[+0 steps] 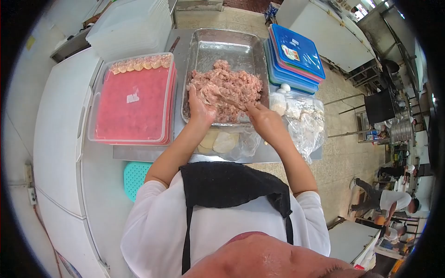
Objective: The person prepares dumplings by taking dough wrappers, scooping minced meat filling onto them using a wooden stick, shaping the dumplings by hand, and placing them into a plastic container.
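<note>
A big mound of ground meat (232,83) fills the near part of a metal tray (225,45). My left hand (202,110) is cupped palm up at the tray's left side, closed around what looks like a dumpling wrapper (209,96) with meat on it; its fingers are partly hidden. In my right hand (265,121) is a narrow, meat-smeared spatula (235,104), its blade pointing left over the meat toward my left palm. Round pale wrappers (224,142) lie in clear plastic just below the tray.
Left of the tray stand stacked pink-lidded containers (132,109) with a row of filled dumplings (141,64) on top. Blue-lidded containers (296,51), eggs (284,87) and plastic bags (303,116) sit at the right. A co-worker (389,199) is far off at the right.
</note>
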A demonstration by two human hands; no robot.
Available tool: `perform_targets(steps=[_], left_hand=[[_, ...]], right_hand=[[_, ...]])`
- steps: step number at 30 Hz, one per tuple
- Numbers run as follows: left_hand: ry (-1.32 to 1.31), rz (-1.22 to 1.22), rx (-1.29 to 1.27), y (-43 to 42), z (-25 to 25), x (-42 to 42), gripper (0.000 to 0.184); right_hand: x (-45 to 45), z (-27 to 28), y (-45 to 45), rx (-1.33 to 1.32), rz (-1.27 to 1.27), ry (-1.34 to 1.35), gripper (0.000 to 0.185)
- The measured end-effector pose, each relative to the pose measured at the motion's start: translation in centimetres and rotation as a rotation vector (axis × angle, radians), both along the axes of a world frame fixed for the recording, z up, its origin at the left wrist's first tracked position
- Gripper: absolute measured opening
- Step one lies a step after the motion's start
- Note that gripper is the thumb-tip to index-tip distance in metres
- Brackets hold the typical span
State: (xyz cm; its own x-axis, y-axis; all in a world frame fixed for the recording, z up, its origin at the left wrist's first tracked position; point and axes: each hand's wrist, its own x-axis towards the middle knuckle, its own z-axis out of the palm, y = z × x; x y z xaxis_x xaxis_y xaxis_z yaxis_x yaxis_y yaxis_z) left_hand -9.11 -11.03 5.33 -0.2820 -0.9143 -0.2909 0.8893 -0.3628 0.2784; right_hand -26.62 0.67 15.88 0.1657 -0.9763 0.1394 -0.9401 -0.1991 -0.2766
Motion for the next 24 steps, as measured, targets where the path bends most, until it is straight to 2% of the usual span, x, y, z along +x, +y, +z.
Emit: perform_targets(steps=[3, 6, 9, 12, 15, 16, 18, 20, 22, 24], left_hand=[[-0.016, -0.033, 0.034, 1.1, 4.1, -0.2, 0.073], [-0.079, 0.006, 0.126, 1.4, 5.9, 0.1, 0.072], [-0.074, 0.068, 0.067, 1.3, 5.9, -0.8, 0.071], [-0.068, 0.008, 0.075, 1.9, 7.5, -0.6, 0.072], [-0.044, -0.087, -0.313, 1.3, 5.9, 0.6, 0.062], [-0.255, -0.092, -0.397, 1.5, 6.1, 0.6, 0.061], [-0.680, -0.105, -0.549, 2.6, 7.1, 0.4, 0.060], [-1.210, 0.111, -0.912, 2.7, 8.5, 0.1, 0.060], [-1.463, 0.070, -1.102, 2.8, 9.3, 0.2, 0.057], [-1.419, -0.249, -1.125, 2.6, 9.9, 0.7, 0.051]], right_hand=[[-1.4, -4.1, -1.4, -0.060, 0.139, -0.086, 0.023], [-0.9, 2.5, -0.7, 0.057, 0.036, 0.224, 0.025], [-0.4, 1.0, -0.9, -0.116, 0.171, 0.048, 0.026], [-2.0, -0.4, -2.3, -0.019, 0.198, -0.024, 0.027], [-5.1, 1.0, -3.7, 0.006, 0.282, -0.383, 0.029], [-5.7, 0.7, -3.8, 0.065, 0.161, -0.559, 0.032], [-6.9, 0.5, -4.3, 0.272, 0.202, -0.652, 0.033], [-8.0, 0.9, -4.6, 0.461, 0.231, -0.694, 0.033], [-8.5, 3.0, -4.5, 0.631, 0.255, -0.677, 0.034], [-8.9, 3.1, -4.4, 0.508, 0.366, -0.618, 0.033]])
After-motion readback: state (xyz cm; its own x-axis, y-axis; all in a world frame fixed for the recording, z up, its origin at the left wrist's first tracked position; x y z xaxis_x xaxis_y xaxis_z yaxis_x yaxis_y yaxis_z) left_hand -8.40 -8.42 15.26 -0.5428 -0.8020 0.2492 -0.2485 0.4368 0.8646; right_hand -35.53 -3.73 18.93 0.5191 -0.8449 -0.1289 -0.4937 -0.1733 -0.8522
